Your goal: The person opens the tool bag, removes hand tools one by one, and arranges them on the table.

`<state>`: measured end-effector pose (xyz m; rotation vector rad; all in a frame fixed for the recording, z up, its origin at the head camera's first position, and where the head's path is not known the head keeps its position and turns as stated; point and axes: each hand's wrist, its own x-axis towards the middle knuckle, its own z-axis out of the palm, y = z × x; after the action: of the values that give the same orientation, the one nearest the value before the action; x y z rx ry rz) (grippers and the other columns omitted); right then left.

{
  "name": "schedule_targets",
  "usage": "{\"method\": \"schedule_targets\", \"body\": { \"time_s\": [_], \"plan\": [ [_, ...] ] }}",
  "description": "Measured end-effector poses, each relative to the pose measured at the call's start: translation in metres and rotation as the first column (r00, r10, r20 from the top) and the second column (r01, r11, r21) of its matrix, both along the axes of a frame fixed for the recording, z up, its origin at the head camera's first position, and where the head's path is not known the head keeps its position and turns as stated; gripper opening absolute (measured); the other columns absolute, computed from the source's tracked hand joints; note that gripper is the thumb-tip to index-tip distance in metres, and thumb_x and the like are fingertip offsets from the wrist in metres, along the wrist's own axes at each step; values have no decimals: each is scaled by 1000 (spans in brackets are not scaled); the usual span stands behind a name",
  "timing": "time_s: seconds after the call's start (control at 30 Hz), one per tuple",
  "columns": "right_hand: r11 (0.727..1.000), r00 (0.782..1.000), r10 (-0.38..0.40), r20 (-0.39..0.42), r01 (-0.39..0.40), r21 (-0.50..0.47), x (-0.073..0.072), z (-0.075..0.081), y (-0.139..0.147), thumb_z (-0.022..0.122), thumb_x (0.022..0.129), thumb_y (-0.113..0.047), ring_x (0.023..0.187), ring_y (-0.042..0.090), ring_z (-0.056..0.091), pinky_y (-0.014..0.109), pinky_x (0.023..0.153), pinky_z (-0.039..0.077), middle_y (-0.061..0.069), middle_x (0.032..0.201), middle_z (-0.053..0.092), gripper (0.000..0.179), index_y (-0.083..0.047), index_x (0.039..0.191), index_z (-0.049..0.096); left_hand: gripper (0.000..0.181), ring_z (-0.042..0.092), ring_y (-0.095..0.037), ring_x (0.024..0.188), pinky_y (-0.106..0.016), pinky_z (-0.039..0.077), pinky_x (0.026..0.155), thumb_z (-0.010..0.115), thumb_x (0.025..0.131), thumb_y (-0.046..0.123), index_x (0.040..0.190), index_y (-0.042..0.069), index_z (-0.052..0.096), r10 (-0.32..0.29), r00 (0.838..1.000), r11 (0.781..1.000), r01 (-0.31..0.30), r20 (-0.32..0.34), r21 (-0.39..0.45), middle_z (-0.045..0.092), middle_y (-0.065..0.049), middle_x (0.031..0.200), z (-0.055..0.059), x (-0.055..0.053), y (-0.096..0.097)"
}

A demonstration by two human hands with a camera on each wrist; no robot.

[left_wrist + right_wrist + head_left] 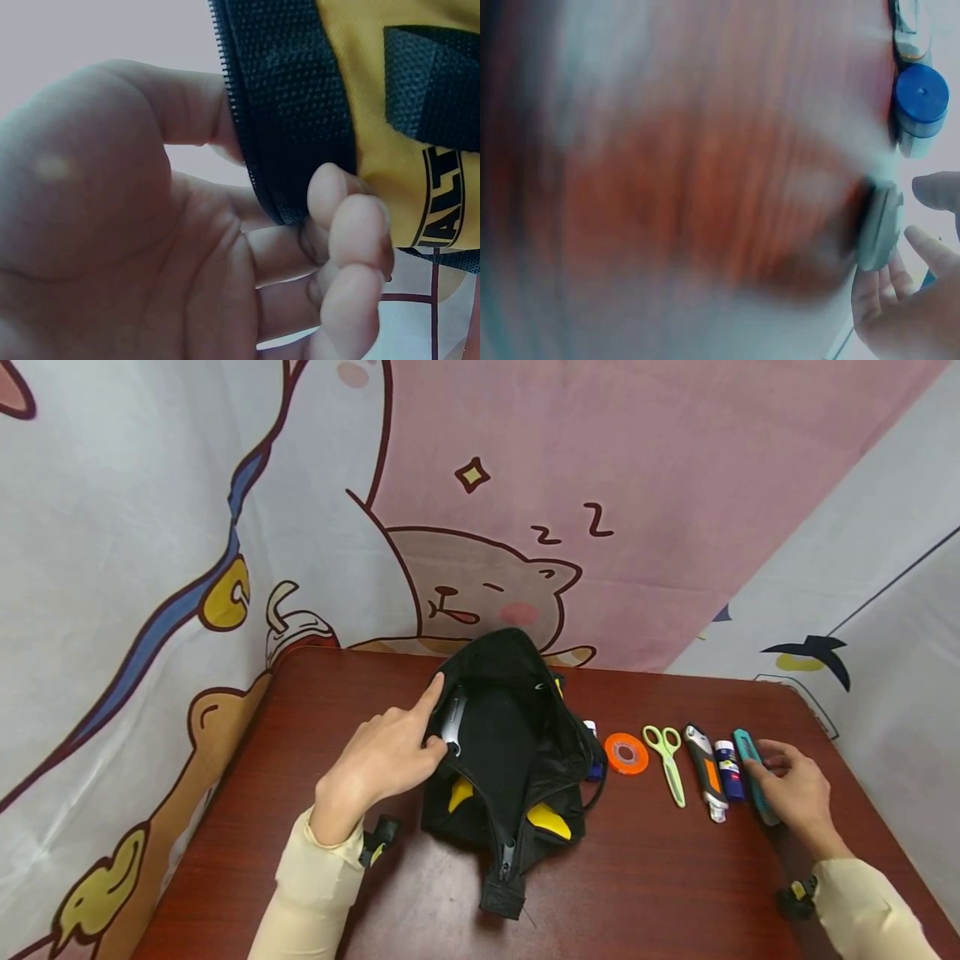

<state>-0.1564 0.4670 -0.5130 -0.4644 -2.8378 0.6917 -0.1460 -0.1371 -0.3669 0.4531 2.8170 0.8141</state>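
Note:
A black bag with yellow panels [480,810] lies unzipped on the table. My left hand [386,752] holds its left rim, with the index finger stretched along the edge. In the left wrist view, the thumb goes behind the zipper edge [240,127] and the other fingers curl over the yellow side. A slim grey-white item [453,720] lies inside the bag. Over at the right, my right hand [798,789] is at a teal utility knife [744,747], its thumb overlapping the handle. The right wrist view shows thumb and index finger spread apart beside the knife's end [881,229].
Left of the teal knife stand in a row a blue glue stick [729,772], a grey-orange utility knife [707,768], light green scissors [670,764] and an orange tape roll [626,753]. Another blue-and-white tube [592,768] is partly hidden by the bag. Printed cloth [637,485] hangs behind the table.

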Motion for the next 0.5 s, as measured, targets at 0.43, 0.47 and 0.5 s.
{"method": "schedule_targets", "body": {
  "time_s": [0.43,0.47,0.5],
  "plan": [
    [996,883,-85,-462,73,-44,-12,49,-65,69,105,-10,99,-2,47,36,98,34,24,115,68,36,4,139,72,89,36,-17,51,-34,29,53,58,101,19,180,16,17,2,1000,1000,-2,3,-1,42,1,60,1,0,0],
    [997,864,-71,-499,54,-48,-14,54,-74,70,104,-9,97,-9,43,29,94,34,19,109,69,35,2,137,74,89,36,-17,51,-34,29,53,57,101,19,180,16,17,2,1000,1000,-2,5,0,42,1,59,1,1,0],
    [998,849,-56,-526,34,-52,-15,59,-83,71,103,-8,95,-15,41,24,91,32,13,106,68,34,1,135,76,89,36,-17,51,-33,29,53,57,101,19,180,16,17,1,1000,1000,-1,8,1,42,1,59,0,1,0]
  ]
}}
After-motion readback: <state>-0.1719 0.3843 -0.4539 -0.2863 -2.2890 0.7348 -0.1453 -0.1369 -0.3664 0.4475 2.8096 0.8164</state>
